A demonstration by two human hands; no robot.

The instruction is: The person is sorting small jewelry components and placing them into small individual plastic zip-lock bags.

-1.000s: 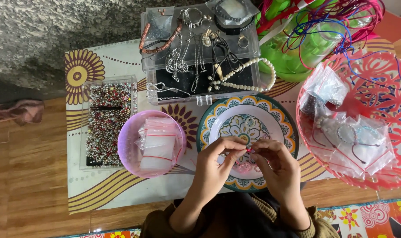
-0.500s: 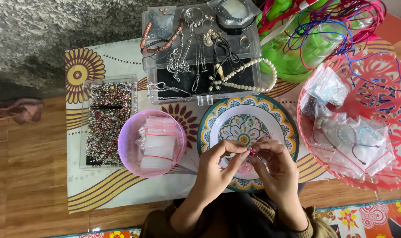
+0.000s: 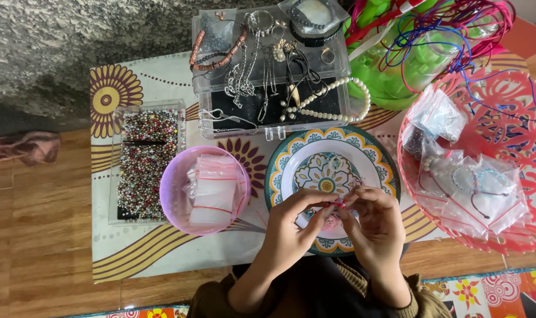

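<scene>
My left hand (image 3: 294, 227) and my right hand (image 3: 374, 221) meet over the near half of a patterned plate (image 3: 291, 162). Between their fingertips they pinch a small red bead piece (image 3: 338, 203) on a thin thread. More small pink beads lie on the plate under the hands, partly hidden. Both hands have their fingers curled in around the piece.
A purple bowl (image 3: 176, 200) of small plastic bags sits left of the plate. Left of that stands a clear box of mixed beads (image 3: 147, 159). A clear jewellery tray (image 3: 268, 65) with a pearl necklace lies behind. A pink basket (image 3: 515, 118) with bagged bracelets is at the right.
The hands have stayed over the plate, with fingers shifting slightly around the red bead piece. Nothing else has moved.
</scene>
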